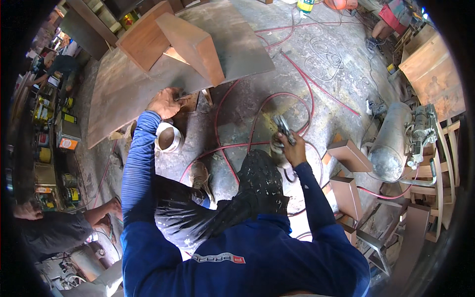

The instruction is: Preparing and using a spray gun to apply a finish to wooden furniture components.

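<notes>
My right hand (pixel 295 151) is wrapped round a metal spray gun (pixel 282 124), held over the floor in front of my right knee. My left hand (pixel 166 103) is closed at the near edge of a wide brown board (pixel 237 62), its fingers curled over that edge. Two joined brown wooden panels (pixel 190 44) stand upright on the board, set at an angle to each other. Below my left hand, a white bucket (pixel 177 145) with brown contents sits on the floor. A small brown wood piece (pixel 189 103) shows beside my left fingers.
Red hose (pixel 292 95) loops across the stained floor. An air compressor tank (pixel 391 147) stands at the right, near brown wooden pieces (pixel 346 195) and a wooden cabinet (pixel 435 74). Paint cans (pixel 44 111) line the left. Other people's legs (pixel 101 218) show at left and far right.
</notes>
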`<state>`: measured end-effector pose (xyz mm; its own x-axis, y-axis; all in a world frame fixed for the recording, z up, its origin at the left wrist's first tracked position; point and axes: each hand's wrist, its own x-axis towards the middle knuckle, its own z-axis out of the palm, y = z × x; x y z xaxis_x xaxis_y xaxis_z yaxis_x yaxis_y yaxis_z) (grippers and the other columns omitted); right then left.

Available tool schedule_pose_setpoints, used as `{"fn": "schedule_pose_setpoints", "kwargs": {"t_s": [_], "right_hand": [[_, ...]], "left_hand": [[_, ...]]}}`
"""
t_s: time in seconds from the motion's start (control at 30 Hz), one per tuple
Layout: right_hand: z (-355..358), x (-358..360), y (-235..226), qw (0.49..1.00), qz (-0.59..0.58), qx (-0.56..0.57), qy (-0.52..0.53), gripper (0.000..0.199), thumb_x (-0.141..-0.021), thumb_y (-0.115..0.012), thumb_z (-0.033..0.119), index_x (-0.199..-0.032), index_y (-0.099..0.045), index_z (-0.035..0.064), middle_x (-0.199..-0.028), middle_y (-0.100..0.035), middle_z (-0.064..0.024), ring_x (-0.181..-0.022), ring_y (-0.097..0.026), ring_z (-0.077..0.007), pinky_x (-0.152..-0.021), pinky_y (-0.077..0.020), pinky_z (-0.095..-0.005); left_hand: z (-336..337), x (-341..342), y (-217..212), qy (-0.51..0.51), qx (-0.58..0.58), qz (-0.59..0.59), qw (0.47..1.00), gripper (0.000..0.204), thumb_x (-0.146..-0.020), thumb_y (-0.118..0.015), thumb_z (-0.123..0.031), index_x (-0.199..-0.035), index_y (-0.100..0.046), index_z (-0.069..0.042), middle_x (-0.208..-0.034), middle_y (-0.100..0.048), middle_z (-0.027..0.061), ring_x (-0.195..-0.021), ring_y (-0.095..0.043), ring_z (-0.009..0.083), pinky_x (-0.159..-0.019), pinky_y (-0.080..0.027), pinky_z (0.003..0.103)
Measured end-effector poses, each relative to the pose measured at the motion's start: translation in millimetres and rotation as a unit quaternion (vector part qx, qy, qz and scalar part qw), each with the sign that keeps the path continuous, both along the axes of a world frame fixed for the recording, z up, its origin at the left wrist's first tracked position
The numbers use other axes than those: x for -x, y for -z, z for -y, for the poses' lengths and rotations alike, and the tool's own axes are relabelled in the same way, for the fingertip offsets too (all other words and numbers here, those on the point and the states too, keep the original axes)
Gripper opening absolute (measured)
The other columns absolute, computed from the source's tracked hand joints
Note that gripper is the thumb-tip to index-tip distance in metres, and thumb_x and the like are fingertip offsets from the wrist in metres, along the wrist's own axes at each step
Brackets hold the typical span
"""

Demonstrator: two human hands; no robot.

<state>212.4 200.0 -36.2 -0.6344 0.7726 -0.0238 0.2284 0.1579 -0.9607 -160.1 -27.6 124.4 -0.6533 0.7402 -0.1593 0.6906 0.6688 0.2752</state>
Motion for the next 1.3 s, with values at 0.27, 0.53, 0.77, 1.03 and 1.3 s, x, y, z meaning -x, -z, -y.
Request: {"fn": "schedule_pose_setpoints", "kwargs": {"t_s": [0.27,0.53,0.77,1.03,1.3], "right_hand": [[38.3,23.9,-102.0,0.995,-0.034,-0.023,-0.088,0.048,-0.1,-0.063,0.042,-0.1,-0.069,-0.006,-0.087,-0.072,-0.0079,-0.081,-0.063,-0.0124,-0.075,-0.0505,-0.0294],[87.3,-29.3,-213.8,0.974,-0.198,-0.066,-0.089,0.042,-0.093,-0.074,0.036,-0.107,-0.068,-0.0038,-0.086,-0.07,-0.0152,-0.077,-0.066,-0.0174,-0.069,-0.0511,-0.0338],[79.6,-35.1,-236.9,0.954,-0.268,-0.118,-0.067,0.026,-0.091,-0.076,0.023,-0.102,-0.072,-0.0003,-0.078,-0.069,-0.013,-0.066,-0.064,-0.0178,-0.061,-0.0497,-0.0333],[52.2,-34.3,-227.2,0.962,-0.255,-0.064,-0.071,0.036,-0.09,-0.077,0.035,-0.096,-0.075,-0.0007,-0.071,-0.071,-0.0081,-0.063,-0.063,-0.0117,-0.059,-0.0493,-0.0304],[4.6,-28.0,-243.3,0.967,-0.208,-0.008,-0.144,0.035,-0.094,-0.074,0.034,-0.101,-0.074,0.0001,-0.079,-0.071,-0.0021,-0.073,-0.064,-0.0074,-0.068,-0.0507,-0.0244]], "left_hand": [[16.7,-15.3,35.2,-0.04,-0.057,-0.037,0.997,0.044,-0.086,-0.071,-0.032,-0.12,-0.07,-0.005,-0.109,-0.071,0.0246,-0.097,-0.07,0.0419,-0.091,-0.056,0.047],[-25.9,-236.0,41.5,-0.157,-0.223,0.671,0.69,0.09,-0.093,-0.035,-0.08,-0.149,-0.043,-0.01,-0.143,-0.051,0.0229,-0.127,-0.054,0.0338,-0.106,-0.041,0.057],[-47.6,-268.0,0.3,-0.124,-0.438,0.648,0.61,0.063,-0.099,-0.049,-0.057,-0.142,-0.047,-0.011,-0.138,-0.058,0.0115,-0.127,-0.055,0.0347,-0.101,-0.041,0.067],[-63.5,-272.8,25.7,-0.131,-0.421,0.66,0.608,0.065,-0.099,-0.045,-0.059,-0.149,-0.041,-0.018,-0.147,-0.05,0.0101,-0.129,-0.053,0.0344,-0.102,-0.043,0.063],[-93.5,-289.6,15.4,-0.139,-0.48,0.642,0.582,0.072,-0.097,-0.052,-0.061,-0.147,-0.043,-0.01,-0.144,-0.053,0.0135,-0.131,-0.053,0.0337,-0.102,-0.043,0.062]]}}
